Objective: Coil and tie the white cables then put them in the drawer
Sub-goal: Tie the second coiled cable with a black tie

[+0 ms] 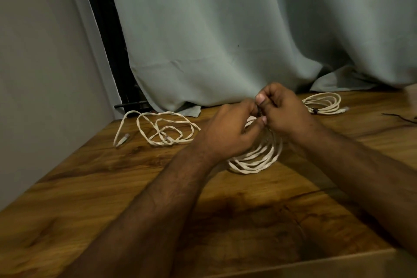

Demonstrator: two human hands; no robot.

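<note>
White cable lies in three lots on a wooden counter [90, 183] that runs along a grey-green curtain [248, 29]. In the middle, a person holds a coil [255, 160] upright on its edge, so its loops hang down and rest on the wood. The left hand [228, 133] grips the top of the coil, its fingers curled round the gathered strands, likely to keep the loops from springing apart. The right hand [284, 113] meets it there, thumb and fingers pinching something small and dark at the top of the bundle. It seems to be a tie being fastened, though it is too small to be sure.

Behind the right hand, near the curtain, a tied coil [322, 104] lies flat with a dark band round it, seemingly set aside as finished. To the left, well apart, a loose cable [162, 131] sprawls in open tangles, its plugs showing, not yet coiled.

A thin dark strip [399, 117] lies at the far right edge, perhaps a spare tie. No drawer is in view.
</note>
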